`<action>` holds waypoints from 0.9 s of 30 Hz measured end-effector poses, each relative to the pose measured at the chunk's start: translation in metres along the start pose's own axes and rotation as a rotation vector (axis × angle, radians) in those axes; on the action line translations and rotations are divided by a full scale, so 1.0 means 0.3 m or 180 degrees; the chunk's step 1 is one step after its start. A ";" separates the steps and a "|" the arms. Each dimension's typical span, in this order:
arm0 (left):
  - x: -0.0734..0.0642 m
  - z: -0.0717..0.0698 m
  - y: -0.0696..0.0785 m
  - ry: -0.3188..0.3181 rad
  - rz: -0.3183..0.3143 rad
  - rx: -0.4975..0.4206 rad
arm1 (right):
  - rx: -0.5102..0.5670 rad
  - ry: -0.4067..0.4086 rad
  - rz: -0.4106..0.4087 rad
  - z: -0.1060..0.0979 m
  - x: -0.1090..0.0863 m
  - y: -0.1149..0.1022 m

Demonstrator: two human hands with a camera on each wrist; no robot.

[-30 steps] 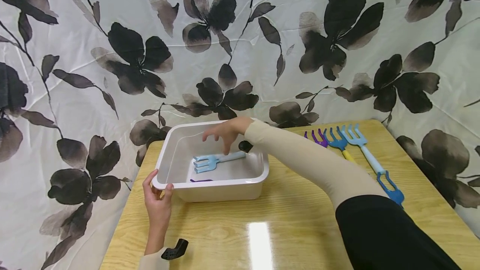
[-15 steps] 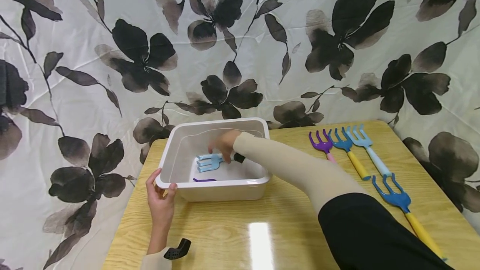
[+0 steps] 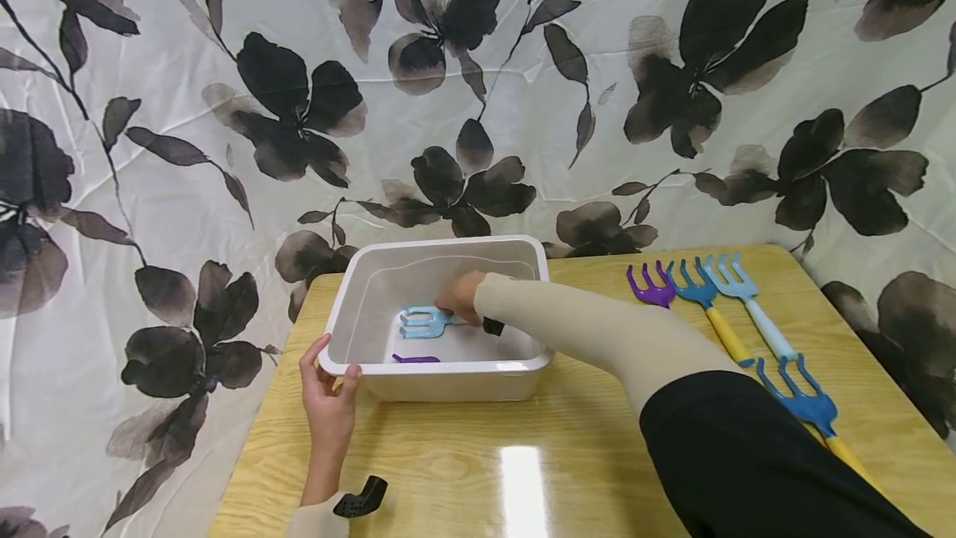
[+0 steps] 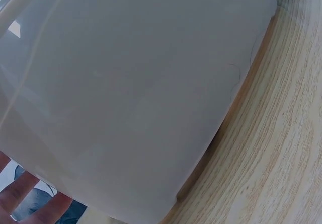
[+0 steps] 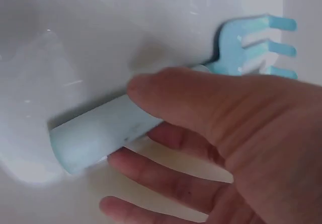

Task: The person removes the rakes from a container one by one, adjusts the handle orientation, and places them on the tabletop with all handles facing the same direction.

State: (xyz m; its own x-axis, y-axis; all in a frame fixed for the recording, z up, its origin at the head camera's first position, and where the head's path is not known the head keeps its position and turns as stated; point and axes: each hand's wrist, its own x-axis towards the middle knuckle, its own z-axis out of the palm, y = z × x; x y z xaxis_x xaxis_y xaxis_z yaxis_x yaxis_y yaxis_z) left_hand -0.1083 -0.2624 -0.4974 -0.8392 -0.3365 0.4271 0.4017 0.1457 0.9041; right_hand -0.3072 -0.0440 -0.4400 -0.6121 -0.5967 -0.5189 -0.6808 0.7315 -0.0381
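A white plastic tub [image 3: 448, 384] stands on the table, its near left corner held by my left hand [image 3: 329, 413], thumb in front and fingers round the side. In the left wrist view the tub's wall [image 4: 136, 93] fills most of the picture, with fingertips at the lower left. Inside the tub lies a light blue hand rake [image 3: 424, 322]. My right hand [image 3: 460, 297] reaches in and grips its handle; the right wrist view shows the thumb across the pale handle [image 5: 95, 133] and fingers along its other side. A purple tool [image 3: 416, 359], mostly hidden by the tub's front wall, lies nearer.
Right of the tub, several hand rakes lie on the wooden table [image 3: 441, 463]: a purple one [image 3: 654, 293], a blue one with yellow handle [image 3: 720, 330], a light blue one [image 3: 762, 314] and a larger blue one [image 3: 814, 405], partly behind my right arm. A floral cloth [image 3: 478, 90] hangs behind.
My right hand has gone down into the tub and taken hold of the light blue rake's handle. My left hand keeps its hold on the tub corner. The head view has shifted slightly.
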 end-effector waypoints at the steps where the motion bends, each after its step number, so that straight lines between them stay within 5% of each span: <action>1: 0.000 0.000 -0.001 -0.0008 0.0015 -0.0003 | -0.0091 0.0027 -0.0046 0.004 0.001 0.001; 4: 0.003 0.001 -0.002 -0.0028 0.0044 0.0026 | -0.0361 0.0114 -0.0223 0.013 0.005 0.003; 19: -0.002 -0.002 0.003 0.0007 -0.0015 0.0110 | -0.0177 0.0105 -0.0244 0.020 0.017 0.009; 27: 0.002 0.002 0.009 0.0056 0.0010 0.0086 | -0.0510 0.0184 -0.0475 -0.006 0.015 0.008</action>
State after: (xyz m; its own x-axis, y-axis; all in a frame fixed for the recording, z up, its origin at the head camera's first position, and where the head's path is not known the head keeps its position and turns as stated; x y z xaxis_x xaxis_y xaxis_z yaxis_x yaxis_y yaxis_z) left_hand -0.1078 -0.2616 -0.4946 -0.8314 -0.3522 0.4298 0.3939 0.1719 0.9029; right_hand -0.3123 -0.0455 -0.4410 -0.5187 -0.7156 -0.4678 -0.8179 0.5747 0.0277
